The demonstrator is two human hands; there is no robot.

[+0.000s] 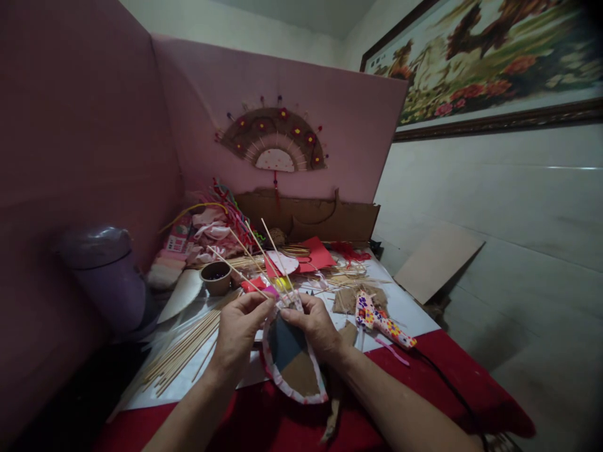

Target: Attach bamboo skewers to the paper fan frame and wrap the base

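Note:
Both my hands hold up a half-round cardboard piece [294, 361] with a white patterned border, tilted above the table. My left hand [241, 329] pinches its upper left edge where several thin wooden sticks [245, 254] fan out upward. My right hand [316, 326] grips the upper right edge, fingers curled round it. Both hands are closed on the piece.
A flower-patterned glue gun [384, 323] with a black cord lies right of my hands. Loose bamboo sticks [181, 351] lie at the left, near a small brown bowl [215, 277] and a purple lidded container [106, 273]. A finished fan [276, 141] hangs on the pink board.

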